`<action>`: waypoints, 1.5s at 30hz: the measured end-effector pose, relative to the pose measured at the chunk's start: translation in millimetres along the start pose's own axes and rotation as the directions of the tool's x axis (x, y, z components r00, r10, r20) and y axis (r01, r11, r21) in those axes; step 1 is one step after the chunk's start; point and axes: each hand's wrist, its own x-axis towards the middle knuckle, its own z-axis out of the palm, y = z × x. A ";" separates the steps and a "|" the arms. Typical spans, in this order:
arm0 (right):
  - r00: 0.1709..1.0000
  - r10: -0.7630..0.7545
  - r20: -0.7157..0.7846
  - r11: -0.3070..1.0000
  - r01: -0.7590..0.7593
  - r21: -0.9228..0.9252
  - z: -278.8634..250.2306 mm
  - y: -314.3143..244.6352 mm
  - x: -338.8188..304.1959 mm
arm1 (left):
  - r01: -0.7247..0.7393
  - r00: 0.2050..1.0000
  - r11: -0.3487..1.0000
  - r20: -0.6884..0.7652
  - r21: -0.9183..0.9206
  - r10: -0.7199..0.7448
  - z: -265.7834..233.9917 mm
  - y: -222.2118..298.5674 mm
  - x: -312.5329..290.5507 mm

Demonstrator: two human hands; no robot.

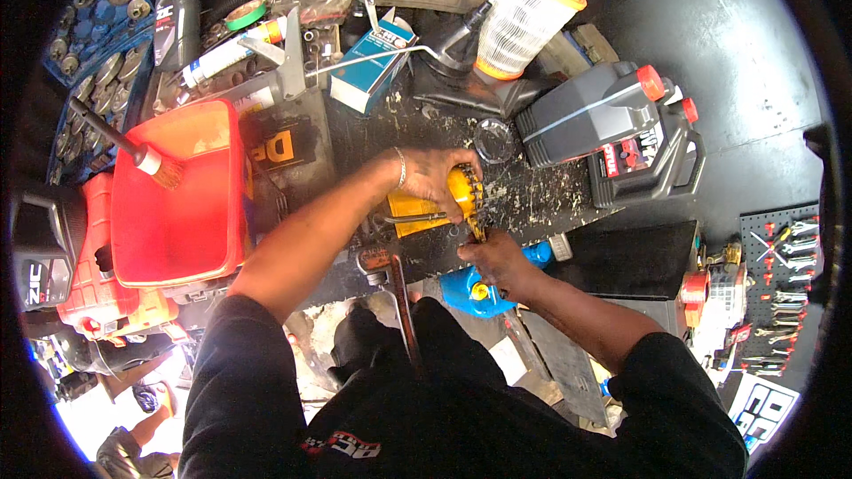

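Note:
A yellow round canister (459,188) with a dark, beaded band at its right end lies over the workbench. My left hand (435,179) is wrapped over its top and side. Below it, my right hand (499,259) is closed near the lower end of that band, on a small yellowish piece whose kind I cannot make out. Under the canister sits a flat yellow box (410,211). A thin dark rod (415,217) crosses the box, just beneath my left hand. A clear round lid (495,139) lies beyond my hands to the right.
A red basin (177,213) with a brush (155,164) stands left. Dark oil jugs (581,115) are at right. Behind are a pleated air filter (524,22) and a blue box (373,66). A blue jug (470,293) and a long metal bar (404,306) are near my body.

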 end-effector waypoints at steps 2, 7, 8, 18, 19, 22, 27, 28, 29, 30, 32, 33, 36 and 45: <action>0.976 -0.216 -0.029 0.976 0.216 -0.014 2.2 20.5 4.4 | -0.167 0.984 0.986 -0.068 -0.018 0.165 2.4 7.8 -6.7; 0.793 -0.523 -0.313 0.834 0.401 -0.379 46.4 105.5 -22.2 | -0.220 0.971 0.949 -0.140 -0.225 0.192 62.4 32.7 -21.2; 0.930 -0.310 -0.196 0.856 0.184 -0.483 41.6 121.8 -31.1 | -0.236 0.971 0.953 -0.067 -0.188 0.228 80.6 34.5 -19.5; 0.963 -0.213 -0.167 0.972 0.226 0.063 25.1 125.6 -20.4 | -0.174 0.891 0.981 -0.410 0.091 0.196 28.5 32.2 -44.4; 0.969 -0.197 -0.148 0.974 0.211 0.084 21.9 120.2 -22.3 | -0.129 0.857 0.984 -0.485 0.125 0.174 19.7 40.2 -65.2; 0.996 -0.079 -0.048 0.938 0.091 0.335 16.4 109.3 -25.3 | -0.044 0.732 0.976 -0.659 0.213 0.176 26.6 60.9 -127.7; 0.996 -0.024 0.082 0.891 -0.016 0.454 9.0 102.6 -23.7 | 0.099 0.653 0.991 -0.745 -0.096 -0.137 111.0 65.0 -184.1; 0.994 0.004 0.109 0.879 -0.056 0.473 7.8 101.3 -22.4 | 0.114 0.614 0.986 -0.771 -0.123 -0.168 125.5 62.4 -187.9; 0.995 0.014 0.103 0.888 -0.060 0.456 9.1 100.2 -20.5 | 0.126 0.566 0.985 -0.807 -0.116 -0.168 135.9 58.9 -190.4; 0.993 0.006 0.120 0.892 -0.060 0.447 9.3 98.9 -18.7 | 0.109 0.549 0.978 -0.809 -0.179 -0.209 144.0 56.0 -192.4; 0.991 0.040 0.124 0.897 -0.090 0.432 9.2 97.3 -16.7 | 0.099 0.510 0.967 -0.823 -0.234 -0.251 155.2 52.6 -194.6; 0.993 0.025 0.112 0.906 -0.070 0.418 10.1 97.0 -16.0 | 0.105 0.492 0.975 -0.842 -0.196 -0.222 158.7 52.3 -196.7; 0.992 0.058 0.113 0.897 -0.101 0.431 10.9 97.0 -15.9 | 0.106 0.458 0.950 -0.834 -0.294 -0.309 165.7 52.9 -200.9; 0.994 0.036 0.103 0.902 -0.076 0.425 10.3 97.8 -17.1 | 0.114 0.428 0.975 -0.876 -0.193 -0.224 151.5 53.7 -192.9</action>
